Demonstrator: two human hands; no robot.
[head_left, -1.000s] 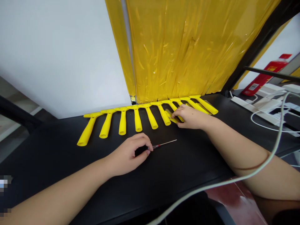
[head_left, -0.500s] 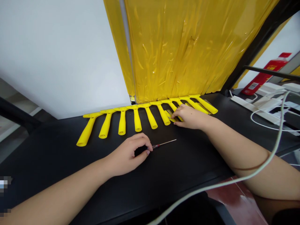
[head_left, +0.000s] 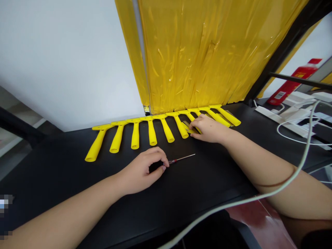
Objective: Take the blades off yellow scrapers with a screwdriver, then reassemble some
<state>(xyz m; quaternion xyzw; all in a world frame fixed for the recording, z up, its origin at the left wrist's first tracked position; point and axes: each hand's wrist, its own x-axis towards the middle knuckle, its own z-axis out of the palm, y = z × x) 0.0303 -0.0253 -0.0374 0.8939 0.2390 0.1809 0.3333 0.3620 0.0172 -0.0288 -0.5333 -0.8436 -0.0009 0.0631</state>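
Observation:
My left hand (head_left: pixel 145 169) is closed in a pinch on the handle end of a small screwdriver (head_left: pixel 181 158), whose thin metal shaft points right, low over the black table. Beyond it stretches a row of several yellow T-shaped tool handles (head_left: pixel 135 135), hollow ends toward me and crossbars at the back. My right hand (head_left: pixel 209 128) reaches over the right part of this row, thumb and bent fingers apart. Around its fingertips lies a flat yellowish piece with tiny shiny metal bits (head_left: pixel 187 129), partly covered by the hand. Nothing held shows between those fingers.
A white cable (head_left: pixel 233 206) loops across the front right, over my right forearm. White power strips (head_left: pixel 281 121) and a red bottle (head_left: pixel 293 83) are at the right. Yellow plastic sheeting (head_left: pixel 186 55) and a white panel (head_left: pixel 70 62) stand behind the black table (head_left: pixel 64 186).
My right thumb and fingers have shifted slightly left over the flat piece. My left hand and the screwdriver have stayed in place.

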